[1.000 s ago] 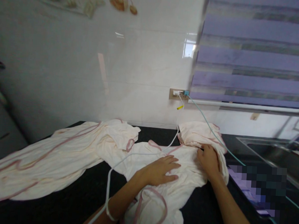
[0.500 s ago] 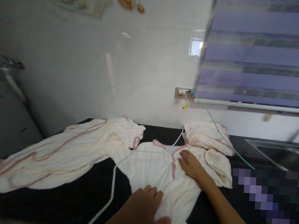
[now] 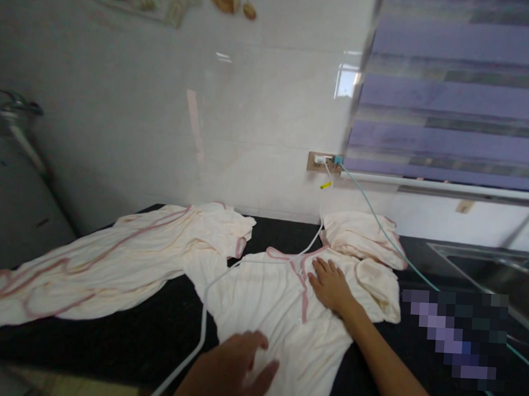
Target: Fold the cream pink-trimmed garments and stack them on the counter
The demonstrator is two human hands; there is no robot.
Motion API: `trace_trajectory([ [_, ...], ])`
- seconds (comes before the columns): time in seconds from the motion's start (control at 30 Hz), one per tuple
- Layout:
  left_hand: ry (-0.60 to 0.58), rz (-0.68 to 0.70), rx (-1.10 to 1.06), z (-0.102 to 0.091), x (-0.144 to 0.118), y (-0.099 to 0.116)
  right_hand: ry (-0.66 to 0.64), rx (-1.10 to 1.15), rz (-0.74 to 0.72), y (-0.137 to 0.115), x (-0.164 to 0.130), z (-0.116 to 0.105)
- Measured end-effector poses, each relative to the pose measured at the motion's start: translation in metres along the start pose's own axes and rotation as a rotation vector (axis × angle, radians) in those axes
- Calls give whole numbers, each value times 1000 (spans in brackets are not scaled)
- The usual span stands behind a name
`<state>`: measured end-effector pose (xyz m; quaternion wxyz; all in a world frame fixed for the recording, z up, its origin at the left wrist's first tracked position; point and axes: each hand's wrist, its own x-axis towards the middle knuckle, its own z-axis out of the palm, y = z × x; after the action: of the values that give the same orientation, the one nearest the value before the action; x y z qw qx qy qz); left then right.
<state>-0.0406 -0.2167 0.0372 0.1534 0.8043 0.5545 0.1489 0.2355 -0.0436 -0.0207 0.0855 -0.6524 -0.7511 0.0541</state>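
A cream top with pink trim (image 3: 263, 292) lies wrinkled on the dark counter, its neckline and front placket facing up. My right hand (image 3: 331, 287) rests flat on its upper right part beside the pink placket, fingers spread. Over the lower left part is my left hand (image 3: 233, 365), thumb and curled fingers apart with no cloth visibly pinched; whether it touches the top I cannot tell. A white cable (image 3: 205, 313) runs across the top's neckline and left side.
Another stretch of pink-trimmed cream cloth (image 3: 123, 267) spreads left, and a folded bundle (image 3: 360, 232) lies against the wall. A green cable (image 3: 415, 271) hangs from the wall socket (image 3: 324, 162). On the right are a metal sink (image 3: 456, 255) and a blurred-out patch.
My left hand has shifted slightly left and its thumb and fingers have parted. The top looks more spread out to the left. My right hand stays on the cloth, fingers a little wider.
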Motion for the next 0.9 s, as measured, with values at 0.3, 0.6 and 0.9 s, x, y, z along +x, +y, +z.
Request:
trace_trajectory([
  [0.3, 43, -7, 286, 22, 151, -38, -3, -24, 126, -5, -4, -5],
  [0.6, 157, 91, 151, 4, 175, -58, 2, -39, 242, -3, -2, -5],
  [0.9, 141, 214, 89, -7, 149, -34, -4, -28, 205, 1, -1, -2],
])
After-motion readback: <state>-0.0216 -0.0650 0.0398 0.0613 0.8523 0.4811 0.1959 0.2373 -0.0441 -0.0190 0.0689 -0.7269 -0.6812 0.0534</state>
